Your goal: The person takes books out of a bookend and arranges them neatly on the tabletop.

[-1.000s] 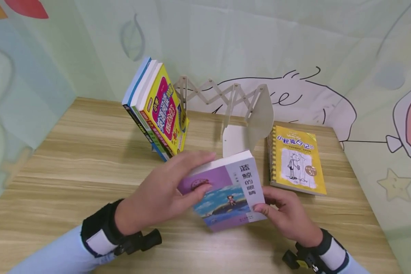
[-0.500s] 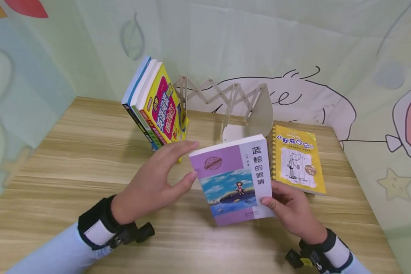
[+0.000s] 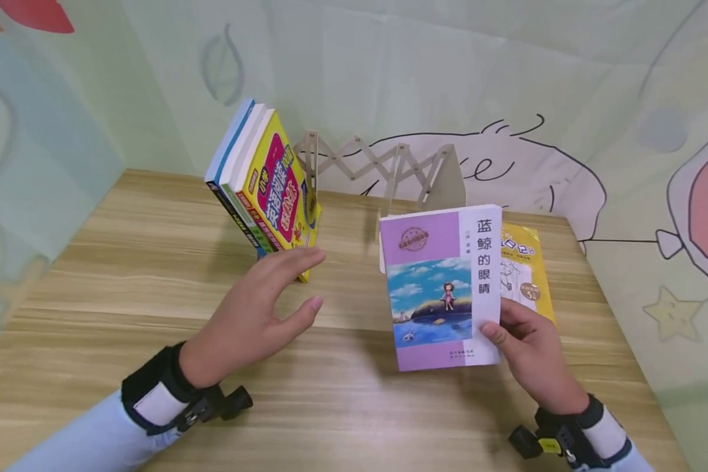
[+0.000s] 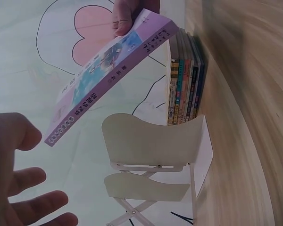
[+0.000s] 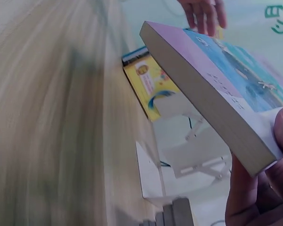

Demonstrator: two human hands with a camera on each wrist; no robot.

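Note:
My right hand (image 3: 537, 357) pinches a purple and white paperback book (image 3: 431, 295) by its lower right edge, thumb on the cover and fingers behind. The book is held up over the table, its picture of a girl by blue water facing me. In the right wrist view the page edges of the book (image 5: 212, 103) show, with the thumb on its cover. My left hand (image 3: 254, 314) is apart from the book, to its left, fingers extended and thumb spread with nothing in them. The left wrist view shows the spine of the book (image 4: 113, 77) beyond the loose fingers.
Several upright books (image 3: 265, 183) lean at the back left against an expandable metal bookend (image 3: 398, 160). Behind the held book, a yellow book (image 3: 528, 262) tops a stack (image 4: 184, 80), partly hidden. The wooden table (image 3: 124, 282) meets a printed cloth wall.
My left hand has let go of the paperback and drawn back to the left. My right hand has lifted the book and carried it right, turning it more upright.

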